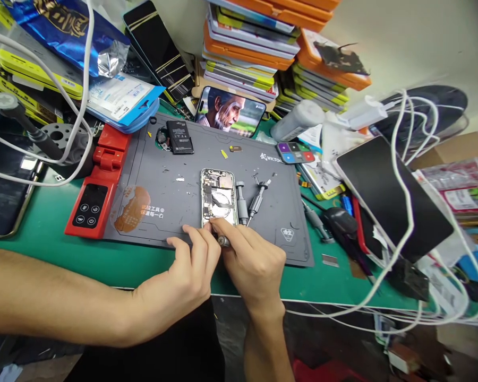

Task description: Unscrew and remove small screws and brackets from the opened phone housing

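Note:
An opened phone [219,197], its circuit board and inner parts showing, lies on a grey work mat [175,207]. At its lower end is my left hand [187,270], loosely curled, with its foremost fingertips against the phone's edge and the other fingers raised. My right hand [255,260] is closed around a small grey screwdriver [223,241]; only its cross-marked end cap shows, and its tip is hidden. Two more screwdrivers, one upright-lying [242,204] and one slanted [258,196], rest just right of the phone. A black battery [179,138] lies farther back.
A lit phone [231,112] leans at the back before stacked boxes [247,48]. A red device with buttons [91,204] borders the mat's left side. White cables [408,212] hang across the right, over a dark tablet-like panel [394,196]. Tiny parts [180,179] dot the mat.

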A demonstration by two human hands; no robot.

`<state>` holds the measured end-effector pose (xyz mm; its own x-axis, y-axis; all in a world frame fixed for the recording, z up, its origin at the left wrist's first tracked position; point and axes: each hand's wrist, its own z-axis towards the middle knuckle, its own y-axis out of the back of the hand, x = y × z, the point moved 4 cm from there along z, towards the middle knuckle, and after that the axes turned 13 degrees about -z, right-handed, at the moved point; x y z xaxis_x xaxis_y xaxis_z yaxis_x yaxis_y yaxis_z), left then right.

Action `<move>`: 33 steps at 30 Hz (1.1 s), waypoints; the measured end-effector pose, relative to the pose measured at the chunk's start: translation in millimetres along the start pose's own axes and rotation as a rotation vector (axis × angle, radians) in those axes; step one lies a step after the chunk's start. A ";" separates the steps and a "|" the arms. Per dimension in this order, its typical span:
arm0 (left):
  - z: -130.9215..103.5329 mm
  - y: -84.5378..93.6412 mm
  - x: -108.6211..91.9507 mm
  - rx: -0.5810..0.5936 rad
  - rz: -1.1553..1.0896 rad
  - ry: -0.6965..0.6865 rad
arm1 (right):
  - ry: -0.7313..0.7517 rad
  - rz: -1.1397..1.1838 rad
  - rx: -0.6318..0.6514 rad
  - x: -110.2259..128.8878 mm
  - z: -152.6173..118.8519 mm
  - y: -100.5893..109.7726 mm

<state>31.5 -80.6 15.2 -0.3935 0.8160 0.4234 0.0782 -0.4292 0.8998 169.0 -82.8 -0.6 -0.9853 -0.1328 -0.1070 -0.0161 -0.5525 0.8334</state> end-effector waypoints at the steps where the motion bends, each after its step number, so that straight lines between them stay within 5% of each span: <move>1: -0.2 0.0 -0.3 0.003 0.006 -0.001 | 0.003 0.006 -0.003 0.0 0.0 0.0; 33: -0.3 -2.5 -2.9 0.005 0.018 -0.032 | -0.053 0.058 -0.007 -1.7 -5.6 -0.3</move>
<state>32.2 -82.0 11.6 -0.3625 0.8201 0.4427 0.0900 -0.4420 0.8925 171.6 -87.0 -3.7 -0.9922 -0.1209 -0.0293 0.0426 -0.5512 0.8333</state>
